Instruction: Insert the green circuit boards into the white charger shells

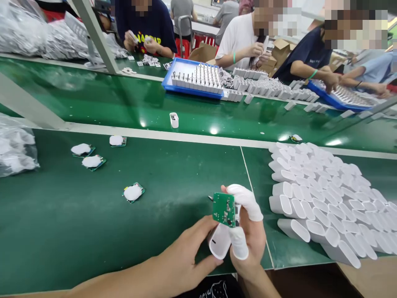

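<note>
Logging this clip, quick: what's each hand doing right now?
Left hand: closed, holding a white charger case.
Right hand: closed, apparently holding a green circuit board.

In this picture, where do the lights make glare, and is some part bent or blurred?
Head view: bright glare spots lie on the green belt; the wide lens bends the belt edges; the board and shell in the left hand and right hand look sharp.
</note>
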A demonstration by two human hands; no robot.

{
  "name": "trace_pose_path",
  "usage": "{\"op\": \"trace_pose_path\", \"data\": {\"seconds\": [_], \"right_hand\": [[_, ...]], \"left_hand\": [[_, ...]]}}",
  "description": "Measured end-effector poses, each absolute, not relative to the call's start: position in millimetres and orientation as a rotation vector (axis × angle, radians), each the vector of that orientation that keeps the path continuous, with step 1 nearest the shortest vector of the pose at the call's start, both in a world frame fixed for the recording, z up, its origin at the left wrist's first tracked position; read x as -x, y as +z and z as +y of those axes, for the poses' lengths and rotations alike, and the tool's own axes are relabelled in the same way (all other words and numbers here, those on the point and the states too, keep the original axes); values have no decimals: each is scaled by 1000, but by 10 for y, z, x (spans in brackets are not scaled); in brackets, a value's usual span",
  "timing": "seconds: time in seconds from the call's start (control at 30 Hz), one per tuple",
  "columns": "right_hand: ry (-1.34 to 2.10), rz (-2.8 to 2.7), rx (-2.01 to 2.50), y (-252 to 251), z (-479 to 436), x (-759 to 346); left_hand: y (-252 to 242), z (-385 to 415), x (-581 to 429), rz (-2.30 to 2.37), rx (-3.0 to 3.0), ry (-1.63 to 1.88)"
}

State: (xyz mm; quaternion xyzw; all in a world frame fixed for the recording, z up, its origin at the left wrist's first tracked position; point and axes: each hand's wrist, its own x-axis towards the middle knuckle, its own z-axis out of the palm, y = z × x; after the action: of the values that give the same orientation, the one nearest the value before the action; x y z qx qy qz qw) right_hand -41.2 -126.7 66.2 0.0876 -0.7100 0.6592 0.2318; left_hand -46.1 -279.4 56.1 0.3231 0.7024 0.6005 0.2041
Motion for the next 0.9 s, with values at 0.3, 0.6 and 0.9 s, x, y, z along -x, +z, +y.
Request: {"op": "trace_pose_path", "data": {"seconds": [0.3, 0.6, 0.9], "right_hand": [[1654, -2055, -602, 824, -1212, 270], [1454, -2168, -661, 842, -1267, 211], [1396, -2130, -752, 755, -1341, 285]], "left_hand": [[564, -2919, 589, 2286, -1093, 2010], [584, -2928, 584, 2309, -1133, 2040], [584, -2927, 596, 2321, -1168, 2042]]}}
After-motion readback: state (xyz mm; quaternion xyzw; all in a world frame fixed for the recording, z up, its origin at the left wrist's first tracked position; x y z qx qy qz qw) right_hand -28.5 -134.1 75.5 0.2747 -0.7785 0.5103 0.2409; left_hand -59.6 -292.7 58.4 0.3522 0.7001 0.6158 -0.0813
